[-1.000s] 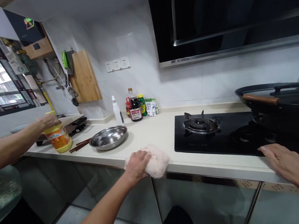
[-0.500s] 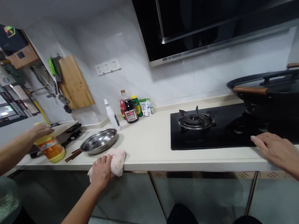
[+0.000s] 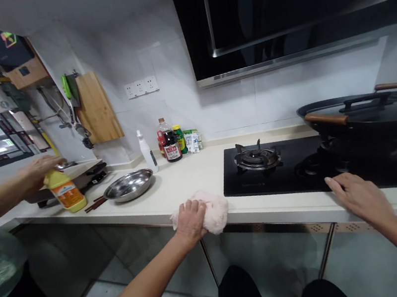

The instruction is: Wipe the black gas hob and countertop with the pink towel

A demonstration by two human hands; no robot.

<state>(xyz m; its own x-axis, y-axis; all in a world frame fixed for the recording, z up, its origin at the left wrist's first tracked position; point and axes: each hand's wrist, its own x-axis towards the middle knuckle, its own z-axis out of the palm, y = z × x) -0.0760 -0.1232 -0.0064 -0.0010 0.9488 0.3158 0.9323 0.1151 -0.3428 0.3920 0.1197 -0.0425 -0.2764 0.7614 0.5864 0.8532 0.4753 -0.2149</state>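
- A person's left hand [image 3: 190,218] presses a pale pink cloth [image 3: 212,210] onto the front edge of the cream tabletop [image 3: 189,182], fingers curled over the cloth and gripping it.
- The cloth lies just left of the black gas hob [image 3: 300,172], partly overhanging the tabletop's edge.
- The right hand [image 3: 359,196] lies flat on the tabletop's front edge beside the hob, fingers spread and holding nothing.
- A dark lidded wok [image 3: 370,114] with wooden handles sits on the hob's right burner.
- At far left, another person's hand [image 3: 38,171] rests on top of a yellow bottle [image 3: 65,190] standing on the tabletop.
- A steel bowl [image 3: 129,185] sits near the bottle, with dark chopsticks [image 3: 94,204] between them.
- Sauce bottles [image 3: 170,140] line the tiled wall behind; a wooden cutting board [image 3: 97,108] hangs above.
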